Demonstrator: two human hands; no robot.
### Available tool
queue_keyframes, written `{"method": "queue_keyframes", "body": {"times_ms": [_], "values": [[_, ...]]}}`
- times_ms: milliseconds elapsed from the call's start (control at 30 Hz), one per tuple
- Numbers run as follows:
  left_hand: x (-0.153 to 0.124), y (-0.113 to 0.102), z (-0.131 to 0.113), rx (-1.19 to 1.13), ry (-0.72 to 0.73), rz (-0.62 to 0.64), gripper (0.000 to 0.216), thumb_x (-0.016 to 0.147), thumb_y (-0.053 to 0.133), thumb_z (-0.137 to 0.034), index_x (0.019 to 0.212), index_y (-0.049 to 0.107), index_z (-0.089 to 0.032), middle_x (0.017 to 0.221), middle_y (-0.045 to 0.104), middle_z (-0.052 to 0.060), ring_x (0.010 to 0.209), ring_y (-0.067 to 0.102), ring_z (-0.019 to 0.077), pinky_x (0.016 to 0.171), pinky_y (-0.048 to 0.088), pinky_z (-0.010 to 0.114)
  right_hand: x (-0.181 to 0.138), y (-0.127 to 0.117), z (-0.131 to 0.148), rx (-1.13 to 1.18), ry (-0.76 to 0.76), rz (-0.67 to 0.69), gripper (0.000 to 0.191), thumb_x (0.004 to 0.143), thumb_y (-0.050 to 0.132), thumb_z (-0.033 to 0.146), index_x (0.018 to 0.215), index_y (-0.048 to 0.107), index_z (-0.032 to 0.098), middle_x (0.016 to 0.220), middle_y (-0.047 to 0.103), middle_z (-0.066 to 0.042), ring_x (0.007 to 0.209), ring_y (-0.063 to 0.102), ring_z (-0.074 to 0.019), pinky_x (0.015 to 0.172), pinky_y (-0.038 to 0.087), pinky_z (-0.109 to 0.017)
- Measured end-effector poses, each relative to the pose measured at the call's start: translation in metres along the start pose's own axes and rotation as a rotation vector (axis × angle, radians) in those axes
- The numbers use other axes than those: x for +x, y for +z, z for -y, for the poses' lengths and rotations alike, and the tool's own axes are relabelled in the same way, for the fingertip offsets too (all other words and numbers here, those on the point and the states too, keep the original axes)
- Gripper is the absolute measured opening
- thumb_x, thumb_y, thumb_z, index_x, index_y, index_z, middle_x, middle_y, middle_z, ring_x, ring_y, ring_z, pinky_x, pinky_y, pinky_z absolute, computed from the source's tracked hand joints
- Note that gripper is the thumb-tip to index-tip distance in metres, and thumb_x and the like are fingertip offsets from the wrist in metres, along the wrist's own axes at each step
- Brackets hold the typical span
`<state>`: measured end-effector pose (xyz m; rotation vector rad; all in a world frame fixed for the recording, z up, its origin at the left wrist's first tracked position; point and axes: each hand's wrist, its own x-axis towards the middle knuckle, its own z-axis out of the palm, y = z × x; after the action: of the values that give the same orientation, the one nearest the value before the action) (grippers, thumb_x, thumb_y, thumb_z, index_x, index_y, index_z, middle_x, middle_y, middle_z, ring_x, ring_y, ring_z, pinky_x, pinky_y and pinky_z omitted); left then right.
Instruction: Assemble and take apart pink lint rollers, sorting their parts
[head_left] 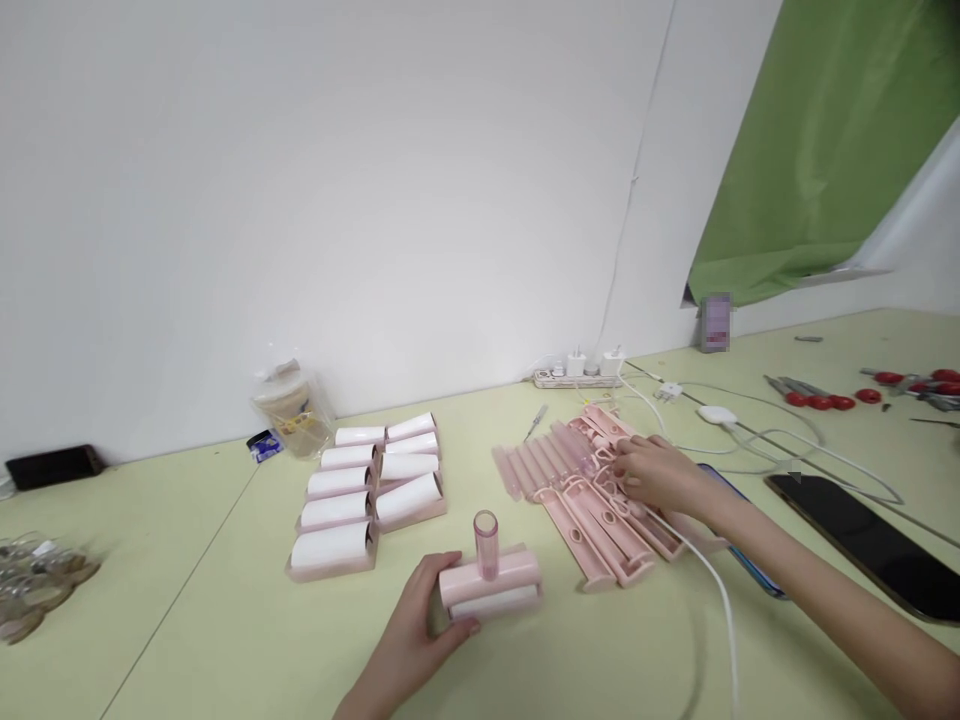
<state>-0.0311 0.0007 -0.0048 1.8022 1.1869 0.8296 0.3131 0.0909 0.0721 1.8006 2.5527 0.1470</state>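
My left hand (420, 620) grips a pink lint roller (491, 585) by its left end, thumb along the front and fingers behind. Its short translucent pink handle (487, 545) points upward, and the white paper roll shows under the pink cover. To the right, my right hand (656, 475) is over a pile of pink plastic parts, its fingers curled down among them; what they pinch is hidden. Pink roller covers (592, 530) fan out below that hand. Several translucent pink tubes (536, 465) lie side by side left of it.
Two columns of white-papered lint rollers (341, 548) lie at left. Behind them stands a bagged cup (296, 410). A white cable (724, 590) crosses beside my right forearm, near a black phone (870, 545). A power strip (577, 378) lies by the wall; red-handled tools (817, 402) are far right.
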Motion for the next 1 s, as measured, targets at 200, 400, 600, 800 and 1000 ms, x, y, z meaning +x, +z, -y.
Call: {"method": "queue_keyframes", "body": {"times_ms": [200,400,600,800,1000], "values": [[-0.001,-0.001,-0.001,0.023,-0.012,0.027,0.045,0.074,0.057,-0.028,0.116,0.039,-0.026,0.118,0.045,0.007,0.109,0.042,0.0238,0.093,0.035,0.036,0.003,0.017,-0.004,0.05,0.026,0.086,0.024,0.069,0.045,0.012,0.059,0.066,0.021,0.068,0.065,-0.004,0.069,0.059,-0.019,0.066,0.034,-0.03],[0.0,-0.001,-0.004,0.028,0.0,0.01,0.047,0.072,0.058,-0.027,0.116,0.04,-0.025,0.117,0.047,0.007,0.108,0.044,0.0246,0.092,0.036,0.037,0.004,0.015,-0.002,0.083,0.103,0.114,0.019,0.069,0.048,0.016,0.06,0.065,0.021,0.068,0.066,-0.002,0.063,0.059,-0.0176,0.053,0.032,-0.024],[0.0,-0.002,-0.002,0.003,-0.047,0.012,0.052,0.068,0.061,-0.026,0.116,0.041,-0.025,0.118,0.047,0.007,0.11,0.044,0.0247,0.093,0.034,0.037,0.005,0.006,0.008,0.059,0.214,0.06,0.015,0.064,0.048,0.012,0.058,0.06,0.018,0.066,0.064,-0.004,0.06,0.058,-0.019,0.048,0.028,-0.024],[0.005,-0.014,-0.024,-0.015,-0.112,-0.055,0.092,0.054,0.073,-0.026,0.129,0.02,-0.024,0.137,0.025,0.01,0.127,0.021,0.0276,0.101,0.023,0.042,-0.007,-0.045,0.028,0.108,0.167,-0.093,0.016,0.073,0.041,0.019,0.063,0.054,0.02,0.064,0.061,-0.003,0.058,0.053,-0.0173,0.048,0.029,-0.024],[0.05,0.0,-0.062,-0.397,0.16,0.027,0.067,0.065,0.066,-0.036,0.122,0.033,-0.022,0.121,0.047,0.01,0.111,0.044,0.0228,0.088,0.038,0.034,0.001,-0.086,0.099,0.485,-0.436,-0.199,0.013,0.07,0.043,0.01,0.073,0.051,0.019,0.07,0.055,0.001,0.057,0.048,-0.0112,0.051,0.033,-0.02]]}}
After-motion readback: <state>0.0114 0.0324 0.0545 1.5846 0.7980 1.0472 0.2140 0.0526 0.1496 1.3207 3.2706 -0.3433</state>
